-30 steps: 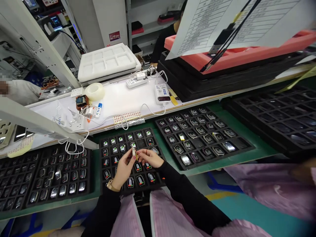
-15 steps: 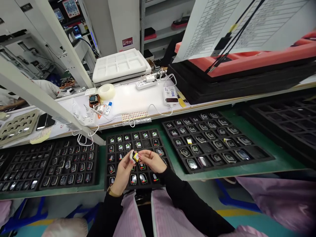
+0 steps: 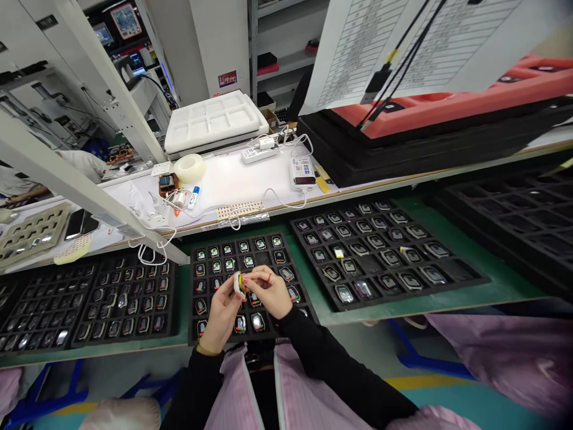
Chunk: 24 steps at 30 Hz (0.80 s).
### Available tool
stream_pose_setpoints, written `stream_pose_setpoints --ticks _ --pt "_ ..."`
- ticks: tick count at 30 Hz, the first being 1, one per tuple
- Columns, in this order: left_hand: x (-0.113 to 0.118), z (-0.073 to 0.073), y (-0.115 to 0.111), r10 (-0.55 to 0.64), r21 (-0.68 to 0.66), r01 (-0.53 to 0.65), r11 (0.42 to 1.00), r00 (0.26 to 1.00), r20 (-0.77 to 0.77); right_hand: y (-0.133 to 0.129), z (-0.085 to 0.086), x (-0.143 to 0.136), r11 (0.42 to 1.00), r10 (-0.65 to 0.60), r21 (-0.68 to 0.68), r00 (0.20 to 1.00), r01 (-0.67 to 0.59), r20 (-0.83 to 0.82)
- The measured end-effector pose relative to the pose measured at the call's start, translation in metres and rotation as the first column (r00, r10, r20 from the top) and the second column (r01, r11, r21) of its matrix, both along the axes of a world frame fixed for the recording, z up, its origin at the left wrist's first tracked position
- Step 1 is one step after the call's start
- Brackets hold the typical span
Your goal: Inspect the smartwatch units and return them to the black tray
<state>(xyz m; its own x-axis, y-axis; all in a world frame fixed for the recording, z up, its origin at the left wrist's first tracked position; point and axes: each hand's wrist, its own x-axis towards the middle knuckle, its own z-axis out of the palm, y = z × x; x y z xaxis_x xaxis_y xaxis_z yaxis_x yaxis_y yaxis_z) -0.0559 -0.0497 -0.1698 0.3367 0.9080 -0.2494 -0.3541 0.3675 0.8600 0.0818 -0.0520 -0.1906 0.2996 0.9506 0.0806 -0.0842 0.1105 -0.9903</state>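
Observation:
My left hand (image 3: 225, 313) is closed around a small white watch case (image 3: 237, 285), tilted on its side above the black foam tray (image 3: 264, 258). From the other side, my right hand (image 3: 272, 294) pinches at a yellow piece (image 3: 242, 282) at the open face of the case; whether that piece is a battery or a label I cannot tell. Its fingertips touch or nearly touch the case. Below both hands, the tray holds rows of square watches, some with green and white faces, others with red and green marks.
A second black tray (image 3: 369, 263) of watch cases lies to the right, with more trays (image 3: 176, 298) to the left. A white shelf (image 3: 224, 182) behind carries cables, a tape roll (image 3: 189, 168) and chargers. A slanted white post (image 3: 134, 221) stands at the left.
The yellow piece, earlier held apart at the mouth of the case, now sits against it and is mostly covered. My right hand has moved slightly left, closer to the case.

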Motion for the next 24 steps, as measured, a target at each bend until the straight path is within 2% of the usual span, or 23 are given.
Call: stream_pose_setpoints --ticks 3,6,9,12,14,16,18,21,24 --pt "0.005 -0.009 0.002 0.057 -0.036 -0.058 0.998 0.997 -0.047 0.001 -0.005 0.003 1.000 0.013 -0.007 0.995 -0.013 0.096" --pt "0.007 -0.020 0.007 0.086 -0.049 -0.093 0.994 0.987 -0.132 0.001 -0.019 0.009 0.999 0.029 -0.023 0.990 -0.027 0.140" --pt "0.002 -0.035 0.017 0.059 -0.049 -0.073 0.996 0.970 -0.238 -0.002 -0.045 0.021 0.990 -0.019 -0.136 0.998 0.027 0.061" --pt "-0.005 -0.063 0.027 -0.011 -0.013 0.007 1.000 0.928 -0.372 -0.005 -0.075 0.036 0.962 -0.032 -0.274 0.999 0.024 -0.026" --pt "-0.008 -0.088 0.033 -0.046 0.081 0.112 0.990 0.821 -0.569 -0.007 -0.092 0.043 0.940 -0.026 -0.340 0.999 0.008 -0.048" --pt "-0.008 -0.113 0.038 -0.022 0.168 0.238 0.957 0.633 -0.774 -0.007 -0.105 0.046 0.926 -0.051 -0.376 0.998 0.035 -0.033" --pt "-0.004 -0.132 0.040 -0.013 0.180 0.301 0.937 0.543 -0.839 -0.006 -0.112 0.046 0.920 -0.087 -0.383 0.996 0.086 0.015" --pt "0.000 -0.145 0.042 -0.027 0.179 0.369 0.912 0.488 -0.872 -0.003 -0.115 0.046 0.920 -0.111 -0.368 0.990 0.135 0.088" --pt "0.002 -0.142 0.040 -0.005 0.195 0.446 0.873 0.408 -0.913 -0.001 -0.114 0.048 0.926 -0.109 -0.348 0.986 0.148 0.129"
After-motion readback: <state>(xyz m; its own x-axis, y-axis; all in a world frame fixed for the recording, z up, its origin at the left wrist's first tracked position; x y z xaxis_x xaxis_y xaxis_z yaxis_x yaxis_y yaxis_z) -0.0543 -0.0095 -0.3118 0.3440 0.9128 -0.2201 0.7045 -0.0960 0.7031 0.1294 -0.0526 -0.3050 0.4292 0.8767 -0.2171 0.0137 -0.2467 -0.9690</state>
